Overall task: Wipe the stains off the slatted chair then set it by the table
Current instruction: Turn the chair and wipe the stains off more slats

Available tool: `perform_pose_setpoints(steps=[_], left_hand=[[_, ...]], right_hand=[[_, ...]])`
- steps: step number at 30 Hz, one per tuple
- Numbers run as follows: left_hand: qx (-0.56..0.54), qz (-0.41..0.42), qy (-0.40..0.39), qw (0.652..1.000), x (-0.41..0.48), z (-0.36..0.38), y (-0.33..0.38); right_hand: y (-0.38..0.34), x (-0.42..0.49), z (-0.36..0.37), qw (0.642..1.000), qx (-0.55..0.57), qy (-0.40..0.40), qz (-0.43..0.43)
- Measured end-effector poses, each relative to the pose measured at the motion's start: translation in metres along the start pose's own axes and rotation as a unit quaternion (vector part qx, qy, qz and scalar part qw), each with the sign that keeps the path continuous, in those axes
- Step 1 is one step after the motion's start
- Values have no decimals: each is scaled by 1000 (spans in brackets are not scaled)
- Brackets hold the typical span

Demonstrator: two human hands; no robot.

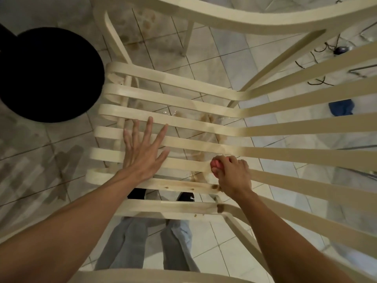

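A pale wooden slatted chair (183, 99) fills the view from above, its seat slats running left to right. My left hand (142, 152) lies flat on the seat slats with fingers spread and straight. My right hand (232, 174) grips a small pink cloth (216, 163) and presses it on a slat near the seat's back. Brown stains (215, 187) mark the slats close to me, with a darker one (220, 208) on the nearest slat.
A round black object (47, 74) stands on the tiled floor at the left. The floor under the chair shows wet brown smears (146, 21). A blue cloth (341, 107) and dark cords (326, 50) lie at the right. My legs (146, 246) stand under the chair.
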State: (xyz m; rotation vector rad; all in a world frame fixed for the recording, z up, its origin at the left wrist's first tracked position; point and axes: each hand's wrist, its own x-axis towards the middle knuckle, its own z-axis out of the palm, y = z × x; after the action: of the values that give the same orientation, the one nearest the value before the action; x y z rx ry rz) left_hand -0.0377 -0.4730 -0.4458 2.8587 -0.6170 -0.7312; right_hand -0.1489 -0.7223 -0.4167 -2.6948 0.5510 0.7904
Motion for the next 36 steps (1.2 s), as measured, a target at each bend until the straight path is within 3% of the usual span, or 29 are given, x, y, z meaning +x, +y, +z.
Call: perform_pose_setpoints(steps=[6, 10, 16, 21, 24, 31, 36], left_hand=[[6, 21, -57, 998, 3, 2, -6], [4, 22, -74, 997, 2, -2, -4], [12, 23, -88, 996, 3, -5, -3], [23, 18, -100, 995, 3, -7, 0], [28, 16, -105, 994, 2, -9, 0], [24, 21, -107, 994, 3, -11, 0], [23, 26, -109, 993, 4, -10, -2]], right_hand=[[1, -9, -3, 986, 131, 90, -39], [-4, -17, -7, 986, 147, 38, -66], [2, -29, -8, 999, -3, -19, -41], [6, -43, -6, 992, -112, -50, -30], [6, -53, 0, 984, -163, -64, 18], [9, -45, 11, 971, -214, -96, 52], [11, -30, 8, 980, -154, -124, 25]])
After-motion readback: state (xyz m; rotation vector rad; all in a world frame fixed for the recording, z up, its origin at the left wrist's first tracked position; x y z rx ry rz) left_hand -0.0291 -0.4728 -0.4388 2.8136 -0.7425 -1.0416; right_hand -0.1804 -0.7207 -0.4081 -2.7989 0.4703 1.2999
